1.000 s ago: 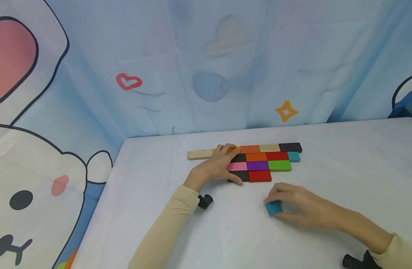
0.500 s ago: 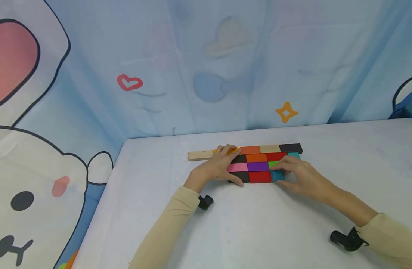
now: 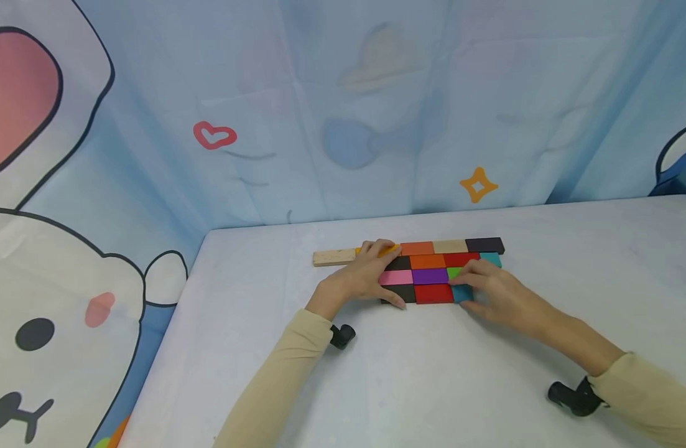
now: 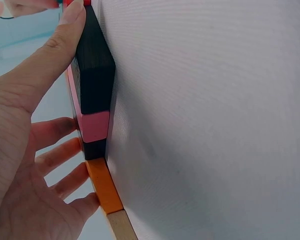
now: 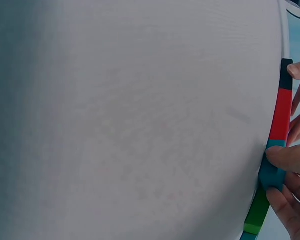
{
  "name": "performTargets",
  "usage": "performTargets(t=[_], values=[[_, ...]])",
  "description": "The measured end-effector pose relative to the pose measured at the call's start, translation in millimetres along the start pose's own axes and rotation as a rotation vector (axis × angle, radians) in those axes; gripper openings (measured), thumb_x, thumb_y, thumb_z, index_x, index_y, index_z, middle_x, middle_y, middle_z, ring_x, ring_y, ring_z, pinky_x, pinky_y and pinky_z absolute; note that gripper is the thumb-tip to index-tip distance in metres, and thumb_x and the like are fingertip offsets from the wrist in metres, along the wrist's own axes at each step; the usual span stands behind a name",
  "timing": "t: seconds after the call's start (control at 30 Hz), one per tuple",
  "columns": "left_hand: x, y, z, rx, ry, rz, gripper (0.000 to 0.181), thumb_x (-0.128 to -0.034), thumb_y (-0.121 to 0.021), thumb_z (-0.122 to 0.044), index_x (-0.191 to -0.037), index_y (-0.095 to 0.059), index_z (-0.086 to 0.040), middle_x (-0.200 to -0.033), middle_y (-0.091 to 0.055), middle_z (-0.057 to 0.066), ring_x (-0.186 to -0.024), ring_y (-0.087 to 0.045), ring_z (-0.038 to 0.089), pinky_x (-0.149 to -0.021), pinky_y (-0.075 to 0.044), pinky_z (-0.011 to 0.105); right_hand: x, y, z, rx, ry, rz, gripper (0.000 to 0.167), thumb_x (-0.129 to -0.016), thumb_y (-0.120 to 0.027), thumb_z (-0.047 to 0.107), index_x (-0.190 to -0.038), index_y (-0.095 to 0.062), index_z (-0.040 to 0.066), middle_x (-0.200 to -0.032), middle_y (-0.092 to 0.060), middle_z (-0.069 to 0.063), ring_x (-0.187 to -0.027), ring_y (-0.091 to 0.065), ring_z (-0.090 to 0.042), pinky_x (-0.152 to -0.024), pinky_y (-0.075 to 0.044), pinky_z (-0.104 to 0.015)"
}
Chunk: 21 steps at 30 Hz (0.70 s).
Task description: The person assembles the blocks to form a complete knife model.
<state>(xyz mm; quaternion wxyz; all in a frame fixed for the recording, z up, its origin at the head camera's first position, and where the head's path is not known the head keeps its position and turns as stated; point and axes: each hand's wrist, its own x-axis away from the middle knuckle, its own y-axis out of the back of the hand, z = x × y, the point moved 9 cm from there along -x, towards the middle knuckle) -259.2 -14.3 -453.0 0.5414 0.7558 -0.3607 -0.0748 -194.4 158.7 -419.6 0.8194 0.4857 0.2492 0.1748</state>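
Flat coloured wooden blocks lie edge to edge in rows on the white table. My left hand (image 3: pixel 356 277) rests across their left part with fingers spread. Its thumb touches the near black block (image 4: pixel 96 75), while the fingertips reach the yellow block (image 3: pixel 389 250). With thumb and fingers, my right hand (image 3: pixel 505 295) pinches a teal block (image 3: pixel 462 293) at the right end of the front row, against the red block (image 3: pixel 433 294). That hand partly covers the green block (image 3: pixel 453 272) and a second teal block (image 3: pixel 491 259) farther back.
The back row runs from a plain wooden block (image 3: pixel 333 257) on the left to a black block (image 3: pixel 485 245) on the right. White table surface (image 3: pixel 421 373) stretches in front. A blue printed curtain (image 3: pixel 287 155) hangs behind the table.
My right hand has moved forward with the teal block, from the bare table to the right end of the front row, and has stayed there since. The left hand has kept its place.
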Motion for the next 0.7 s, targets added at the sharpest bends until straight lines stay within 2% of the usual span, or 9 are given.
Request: performTargets(t=[0.23,0.53,0.6,0.7], values=[[-0.3,-0.5,-1.1,-0.003,0.002,0.003,0.113,-0.0824,-0.086,-0.055,-0.168,-0.025,-0.014,-0.169,-0.022,0.003,-0.151,-0.022,0.023,-0.12,-0.038,0.036,3.6,4,4,0.02,0.055,-0.068,0.039,-0.067,-0.096,-0.005,-0.102,-0.078,-0.001,-0.103,-0.064,-0.01,-0.098,-0.064,-0.029,-0.075,-0.064,-0.042],[3.6,-6.9,1.7,-0.027,0.009,0.023,0.112,-0.0836,-0.084,-0.057,-0.168,-0.023,-0.015,-0.171,-0.02,0.003,-0.153,-0.021,0.024,-0.122,-0.036,0.036,8.5,4,11,0.069,0.135,-0.135,0.04,-0.066,-0.098,0.001,-0.101,-0.079,0.008,-0.101,-0.063,-0.002,-0.094,-0.063,-0.018,-0.071,-0.064,-0.036],[5.1,-9.5,2.7,-0.051,0.014,0.042,0.111,-0.0863,-0.081,-0.058,-0.169,-0.021,-0.015,-0.173,-0.016,0.003,-0.156,-0.018,0.025,-0.123,-0.034,0.038,8.2,8,11,0.078,0.135,-0.149,0.039,-0.069,-0.097,0.004,-0.103,-0.079,0.008,-0.101,-0.063,-0.002,-0.093,-0.061,-0.016,-0.07,-0.064,-0.036],[8.3,-13.9,2.9,-0.155,0.018,0.067,0.106,-0.0918,-0.073,-0.062,-0.169,-0.018,-0.014,-0.175,-0.013,0.005,-0.159,-0.015,0.029,-0.126,-0.028,0.041,8.6,13,6,0.078,0.095,-0.135,0.042,-0.073,-0.096,0.009,-0.11,-0.077,0.007,-0.106,-0.062,-0.004,-0.097,-0.06,-0.018,-0.072,-0.064,-0.039]])
